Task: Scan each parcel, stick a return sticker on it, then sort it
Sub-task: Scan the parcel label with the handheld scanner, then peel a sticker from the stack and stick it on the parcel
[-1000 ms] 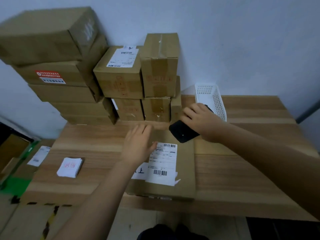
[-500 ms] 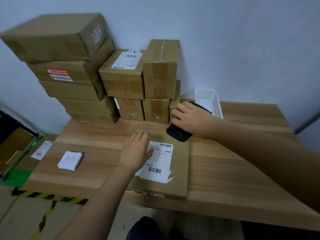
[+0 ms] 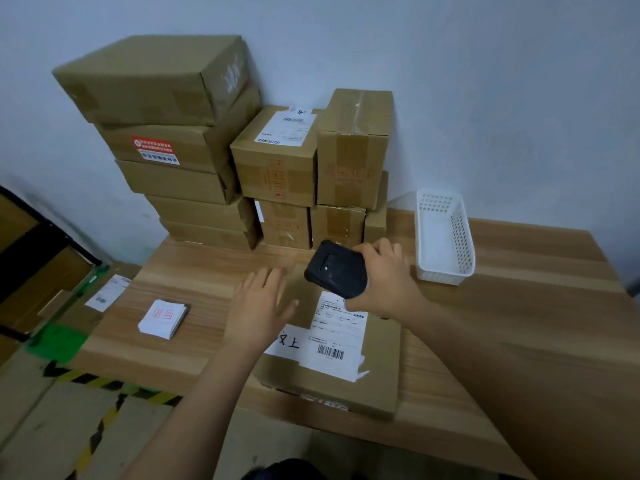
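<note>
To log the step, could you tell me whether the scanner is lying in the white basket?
No, the right hand grips the black scanner over the label on the parcel.

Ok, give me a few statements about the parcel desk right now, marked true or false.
1. The right hand holds the black scanner above the parcel. True.
2. The left hand grips the sticker stack. False: it lies open on the parcel; the stack sits apart, on the table.
3. The white basket stands right of the stacked boxes. True.
4. The parcel's label faces down. False: it faces up, barcode visible.
</note>
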### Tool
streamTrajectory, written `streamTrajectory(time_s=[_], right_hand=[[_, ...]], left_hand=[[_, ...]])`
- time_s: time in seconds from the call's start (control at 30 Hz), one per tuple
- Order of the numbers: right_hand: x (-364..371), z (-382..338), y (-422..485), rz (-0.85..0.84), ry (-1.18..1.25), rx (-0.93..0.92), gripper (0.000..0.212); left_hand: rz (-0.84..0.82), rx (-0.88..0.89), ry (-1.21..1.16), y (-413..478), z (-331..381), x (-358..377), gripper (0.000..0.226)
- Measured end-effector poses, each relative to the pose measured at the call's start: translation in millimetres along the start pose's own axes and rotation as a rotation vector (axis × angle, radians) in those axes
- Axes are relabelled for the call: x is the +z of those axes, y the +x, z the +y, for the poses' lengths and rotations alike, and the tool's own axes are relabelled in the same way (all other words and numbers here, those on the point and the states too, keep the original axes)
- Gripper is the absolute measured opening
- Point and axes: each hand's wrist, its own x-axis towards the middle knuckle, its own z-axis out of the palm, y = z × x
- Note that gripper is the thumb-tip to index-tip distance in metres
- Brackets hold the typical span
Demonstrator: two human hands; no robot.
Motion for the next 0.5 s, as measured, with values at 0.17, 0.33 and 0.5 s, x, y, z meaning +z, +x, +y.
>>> streamTrajectory(time_s=[0.17, 0.33, 0.5], right_hand=[[41.2, -55.9, 18.2, -0.012, 0.252, 0.069, 0.086], [82.7, -127.3, 53.2, -0.038, 0.368, 0.162, 0.081], [140.1, -190.3, 84.3, 0.005, 0.426, 0.398, 0.08]], left_hand=[[-0.005, -0.092, -0.029, -10.8, -52.8, -7.7, 0.044], [-0.07, -0.211, -0.026, -25.0, -134.1, -23.4, 0.046], [-0.138, -0.195, 0.008, -25.4, -216.0, -32.3, 0.035]])
